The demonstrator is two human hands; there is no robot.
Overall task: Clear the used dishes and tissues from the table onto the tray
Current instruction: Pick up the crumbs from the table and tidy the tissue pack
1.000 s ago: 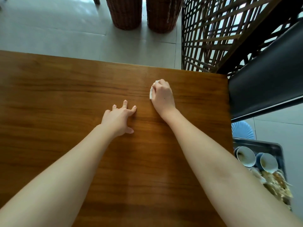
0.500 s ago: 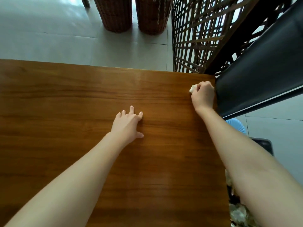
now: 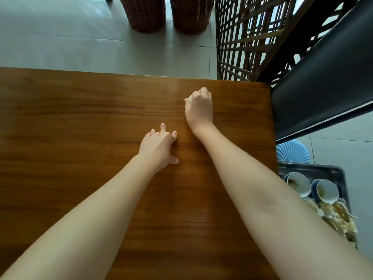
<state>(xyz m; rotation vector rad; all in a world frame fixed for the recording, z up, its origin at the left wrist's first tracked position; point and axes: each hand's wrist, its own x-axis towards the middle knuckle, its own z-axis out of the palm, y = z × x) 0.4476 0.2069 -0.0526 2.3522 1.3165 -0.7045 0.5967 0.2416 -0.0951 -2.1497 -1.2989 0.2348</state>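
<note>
My right hand [image 3: 199, 108] presses down on the wooden table [image 3: 80, 128] near its far right part, fingers closed on a crumpled white tissue [image 3: 190, 97] of which only a small bit shows. My left hand [image 3: 158, 145] rests on the tabletop just left of and nearer than the right, fingers spread and bent, holding nothing. Beside the table at the lower right sits a dark tray [image 3: 339, 171] holding two used blue-and-white bowls [image 3: 298, 183] [image 3: 327, 191], crumpled tissues and food scraps [image 3: 337, 217].
A black chair seat [image 3: 323, 93] stands at the table's right edge, with a dark lattice screen [image 3: 248, 37] behind it. Two wicker baskets [image 3: 145, 13] stand on the tiled floor beyond the table. A light blue stool [image 3: 292, 151] sits by the tray.
My right hand, holding the tissue, slid from the table's far right corner back left toward the middle. The left hand stayed in place. The tray came back into view.
</note>
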